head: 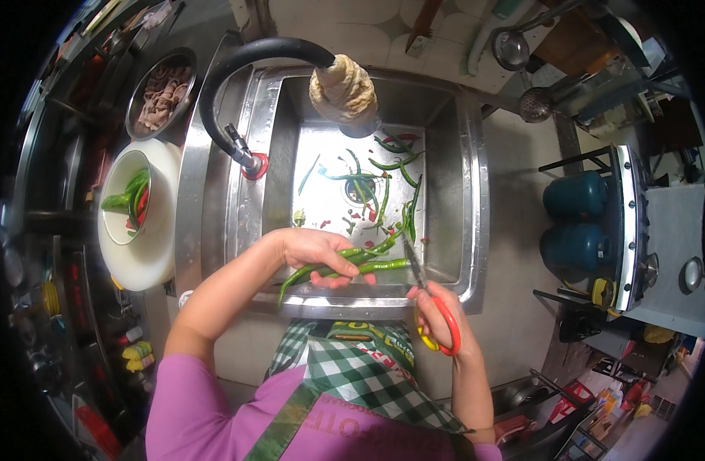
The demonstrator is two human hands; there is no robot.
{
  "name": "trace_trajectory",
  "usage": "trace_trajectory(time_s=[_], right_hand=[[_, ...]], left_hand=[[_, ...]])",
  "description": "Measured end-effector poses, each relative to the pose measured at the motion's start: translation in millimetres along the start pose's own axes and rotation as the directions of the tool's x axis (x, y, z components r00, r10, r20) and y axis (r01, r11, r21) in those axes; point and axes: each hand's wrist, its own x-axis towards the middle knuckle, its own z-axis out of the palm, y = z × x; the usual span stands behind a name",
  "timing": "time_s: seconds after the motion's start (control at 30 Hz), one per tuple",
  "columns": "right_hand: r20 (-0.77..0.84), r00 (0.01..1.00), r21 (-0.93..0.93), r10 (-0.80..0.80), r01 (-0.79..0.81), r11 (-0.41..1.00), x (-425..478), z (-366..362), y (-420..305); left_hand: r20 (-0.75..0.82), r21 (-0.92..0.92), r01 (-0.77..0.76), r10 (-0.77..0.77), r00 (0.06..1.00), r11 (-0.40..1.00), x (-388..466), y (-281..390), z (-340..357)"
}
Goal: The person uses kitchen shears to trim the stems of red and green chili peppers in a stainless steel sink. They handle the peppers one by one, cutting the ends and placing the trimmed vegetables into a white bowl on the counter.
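Observation:
Over the near edge of a stainless steel sink (476, 190), my left hand (318, 253) holds several long green chilli peppers (387, 265), their stem ends pointing right. My right hand (439, 320) grips kitchen scissors (447, 328) with red and yellow handles. The blades point up and away, just right of the chilli ends; whether they touch a chilli is hard to tell. Loose green chillies (384, 196), a red chilli (401, 138) and small red and green scraps (371, 215) lie on the sink floor, some across the drain (358, 187).
A black gooseneck tap (237, 63) with a cloth-wrapped spout (344, 89) arches over the sink. At left, a white bowl (125, 225) of green and red peppers rests on a round white board (156, 265), near a metal bowl (139, 109) of meat. Blue gas cylinders (574, 196) stand at right.

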Motion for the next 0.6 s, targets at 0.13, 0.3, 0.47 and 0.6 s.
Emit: trace_trajectory(time_s=[0.13, 0.3, 0.47, 0.6], right_hand=[[-0.067, 0.997, 0.067, -0.044, 0.048, 0.997, -14.6, -3.1, -9.0], [-0.011, 0.990, -0.061, -0.144, 0.143, 0.988, -22.0, 11.6, -9.3], [-0.340, 0.853, -0.521, -0.395, 0.179, 0.834, -10.9, 20.6, -4.0], [-0.294, 0.653, -0.870, -0.698, 0.120, 0.479, -2.6, 23.7, -5.1]], left_hand=[[-0.156, 0.134, -0.129, 0.150, 0.976, 0.983, 7.8, -4.8, -7.5], [-0.332, 0.291, -0.114, 0.212, 0.919, 0.950, 13.2, 0.6, 5.4], [-0.454, 0.437, 0.037, 0.186, 0.871, 0.899, 4.6, 11.4, 19.0], [-0.314, 0.235, -0.053, 0.127, 0.941, 0.971, 1.3, 9.3, 19.3]])
